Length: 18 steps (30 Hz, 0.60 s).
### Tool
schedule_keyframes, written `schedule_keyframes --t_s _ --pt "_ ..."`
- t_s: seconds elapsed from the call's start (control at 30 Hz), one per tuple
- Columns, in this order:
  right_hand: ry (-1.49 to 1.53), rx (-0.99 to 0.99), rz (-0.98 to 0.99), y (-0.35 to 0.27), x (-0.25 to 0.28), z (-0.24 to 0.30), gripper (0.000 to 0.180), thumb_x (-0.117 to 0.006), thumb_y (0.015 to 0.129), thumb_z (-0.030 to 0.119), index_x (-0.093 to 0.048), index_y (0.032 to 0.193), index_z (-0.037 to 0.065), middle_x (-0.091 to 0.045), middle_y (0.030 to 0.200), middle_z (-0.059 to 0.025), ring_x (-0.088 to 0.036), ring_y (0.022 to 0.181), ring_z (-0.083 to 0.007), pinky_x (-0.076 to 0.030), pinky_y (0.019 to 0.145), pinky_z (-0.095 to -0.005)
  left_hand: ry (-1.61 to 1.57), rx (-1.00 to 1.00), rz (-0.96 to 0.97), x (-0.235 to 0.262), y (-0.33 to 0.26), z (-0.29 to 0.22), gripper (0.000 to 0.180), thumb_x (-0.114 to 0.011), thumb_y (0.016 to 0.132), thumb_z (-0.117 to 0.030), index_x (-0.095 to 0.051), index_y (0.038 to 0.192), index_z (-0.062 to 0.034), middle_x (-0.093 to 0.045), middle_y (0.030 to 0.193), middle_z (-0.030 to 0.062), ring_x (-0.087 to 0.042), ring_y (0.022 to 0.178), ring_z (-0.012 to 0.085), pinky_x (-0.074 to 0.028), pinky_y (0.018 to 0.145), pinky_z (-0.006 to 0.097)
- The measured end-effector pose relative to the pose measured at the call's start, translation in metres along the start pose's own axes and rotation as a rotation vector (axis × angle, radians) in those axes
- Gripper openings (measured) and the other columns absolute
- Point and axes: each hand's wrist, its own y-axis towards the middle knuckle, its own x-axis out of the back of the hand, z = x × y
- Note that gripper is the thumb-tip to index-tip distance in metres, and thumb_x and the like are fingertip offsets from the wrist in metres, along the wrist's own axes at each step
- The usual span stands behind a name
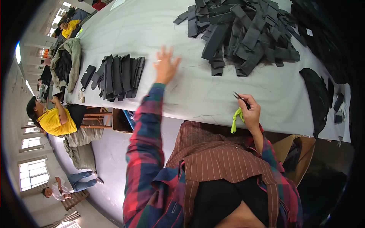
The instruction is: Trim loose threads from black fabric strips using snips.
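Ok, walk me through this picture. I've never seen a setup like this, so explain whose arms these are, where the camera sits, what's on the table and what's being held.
The camera is worn on a person's head and looks down, so the plaid-sleeved arms that rise from the bottom edge are that person's own. The wide lens bends straight edges, which is why the long grey table looks curved.

The left hand is stretched out over the table with fingers spread and holds nothing. It is blurred, between a neat stack of black fabric strips and a loose heap of black strips farther right.

The right hand grips small thread snips with a yellow-green cord hanging from them.

Other workers sit at the left, beside the table.
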Motion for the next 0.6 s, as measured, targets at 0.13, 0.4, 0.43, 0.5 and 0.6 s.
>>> schedule_keyframes --t_s 0.13,0.4,0.43,0.5,0.6 --pt "0.023 -0.01 0.011 -0.001 0.0 0.001 0.017 -0.065 0.086 0.011 -0.064 0.1 0.001 -0.063 0.079 0.0006 -0.052 0.071 -0.0042 -0.043 0.064 -0.0193 0.124 0.022 0.09 -0.029 -0.027 -0.042 0.057 -0.048 0.09 -0.047 -0.035 0.141 -0.0246 -0.024 0.15 0.011 -0.02 0.137 0.039 -0.015 0.101 0.068" --pt "0.02 -0.01 0.012 -0.001 0.005 0.0 0.023 -0.066 0.087 0.019 -0.064 0.101 0.001 -0.064 0.079 -0.0012 -0.051 0.069 -0.0057 -0.043 0.064 -0.0211 0.281 0.228 0.129 0.034 -0.206 -0.036 0.062 -0.049 0.09 -0.04 -0.029 0.144 -0.018 -0.021 0.152 0.0099 -0.025 0.137 0.0328 -0.016 0.104 0.062" --pt "0.021 -0.009 0.017 0.0 0.006 0.0 0.023 -0.066 0.087 0.018 -0.063 0.101 0.001 -0.064 0.079 -0.001 -0.051 0.069 -0.0054 -0.043 0.064 -0.0208 0.21 0.286 0.153 0.051 -0.228 -0.046 0.059 -0.052 0.09 -0.036 -0.034 0.141 -0.0149 -0.027 0.149 0.0116 -0.032 0.133 0.0304 -0.019 0.104 0.059" --pt "0.03 -0.011 0.026 0.0 0.004 0.0 0.022 -0.066 0.087 0.017 -0.063 0.101 0.001 -0.064 0.079 -0.0008 -0.051 0.07 -0.0051 -0.043 0.064 -0.0205 0.147 0.346 0.176 0.073 -0.254 -0.043 0.056 -0.055 0.089 -0.032 -0.04 0.138 -0.0118 -0.034 0.146 0.0134 -0.039 0.13 0.028 -0.023 0.104 0.056" --pt "0.097 -0.008 0.017 0.001 0.003 0.001 0.02 -0.065 0.087 0.014 -0.063 0.102 0.001 -0.064 0.08 0.0001 -0.051 0.071 -0.0046 -0.043 0.064 -0.0198 -0.325 0.659 0.334 0.079 -0.263 -0.029 0.043 -0.059 0.088 -0.024 -0.052 0.127 -0.0055 -0.05 0.133 0.0157 -0.051 0.119 0.0258 -0.03 0.103 0.046"
